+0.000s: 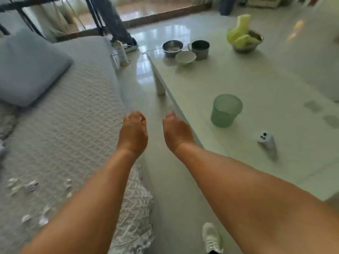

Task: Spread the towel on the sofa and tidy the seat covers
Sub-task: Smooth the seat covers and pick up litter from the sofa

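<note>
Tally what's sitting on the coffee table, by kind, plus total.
Metal bowls: 3, one, a darker one, and one holding green and yellow sponges
White bowl: 1
Green cup: 1
White controller: 1
Total: 6, counting the sponge pile with its bowl, since blur hides how many sponges there are.

A cushion (pixel 27 70) lies on the sofa (pixel 73 116), left of the table (pixel 256 88) bearing a cup (pixel 226 110).
</note>
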